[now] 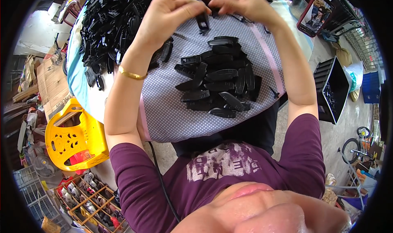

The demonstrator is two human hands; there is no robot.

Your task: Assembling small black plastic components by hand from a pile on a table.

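Note:
Both my hands are raised at the far side of the round table, at the top edge of the head view. My left hand (174, 12) is closed, thumb and fingers pinched at a small black plastic piece (203, 22) with an open slot at its lower end. Close beside it, my right hand (237, 3) has its fingers bent together; what they grip is partly cut off by the picture's edge. Nearer to me, a stack of long, rounded black plastic pieces (221, 74) lies on the dotted grey cloth (172, 118).
A large heap of loose black parts (110, 24) covers the table's far left. A phone (316, 14) stands upright at the far right. A black crate (330, 90) sits right of the table, and a yellow plastic chair (73, 137) at the left. A dark cable (157, 167) runs down my front.

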